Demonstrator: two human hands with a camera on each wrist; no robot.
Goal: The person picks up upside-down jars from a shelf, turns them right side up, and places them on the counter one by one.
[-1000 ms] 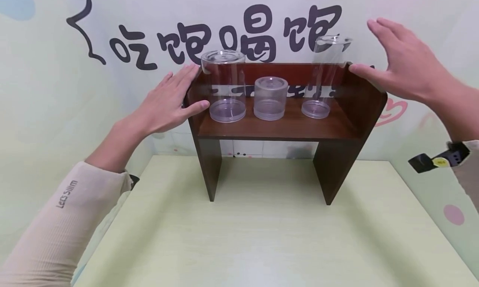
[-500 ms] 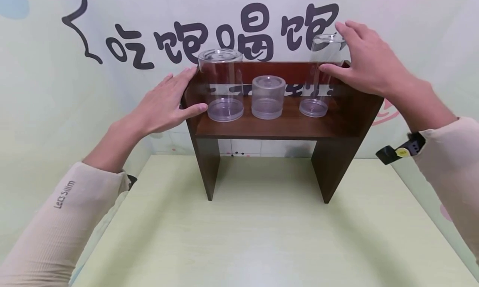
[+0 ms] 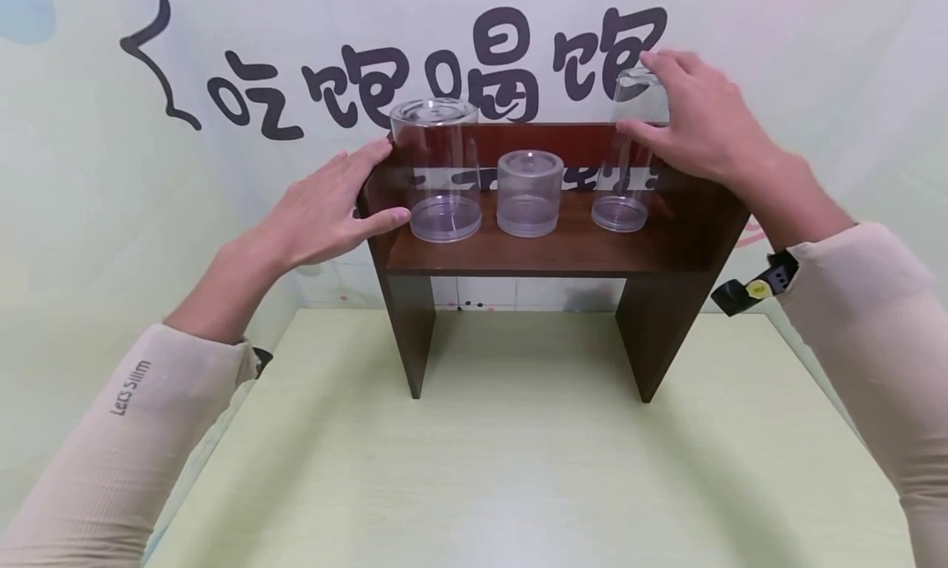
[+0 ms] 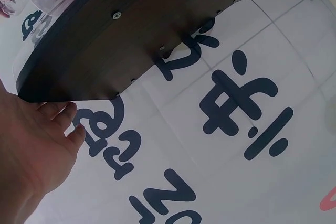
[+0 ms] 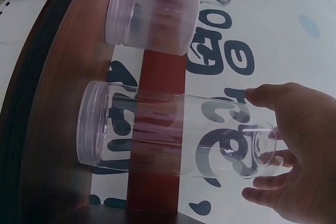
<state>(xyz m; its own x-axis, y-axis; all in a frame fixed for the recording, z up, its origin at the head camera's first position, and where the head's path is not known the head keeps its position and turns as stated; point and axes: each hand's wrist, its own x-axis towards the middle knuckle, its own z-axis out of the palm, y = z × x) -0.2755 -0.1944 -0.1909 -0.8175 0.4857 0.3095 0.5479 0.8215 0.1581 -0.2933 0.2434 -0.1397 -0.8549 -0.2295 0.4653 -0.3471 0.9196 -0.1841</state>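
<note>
A dark brown wooden desk shelf (image 3: 548,253) bears three clear jars standing on their lids. My left hand (image 3: 318,210) rests at the shelf's left side panel, its fingers along the upper edge and its thumb near the wide jar (image 3: 444,169). In the left wrist view the left hand (image 4: 44,142) lies at the panel's edge, fingertips partly behind it. My right hand (image 3: 704,119) is around the upper end of the tall narrow jar (image 3: 629,173). In the right wrist view the tall jar (image 5: 157,132) lies between the thumb and spread fingers of the right hand (image 5: 294,150).
Between the other two jars stands a short frosted jar (image 3: 529,193). The shelf is on a pale table (image 3: 504,461), close to a wall (image 3: 244,181) with large dark lettering. A red-brown back rail (image 3: 548,144) runs behind the jars. Each wrist wears a dark strap.
My right hand has moved left, from beyond the shelf's right panel to the top of the tall jar. My left hand stays at the left panel, and the jars stand as before.
</note>
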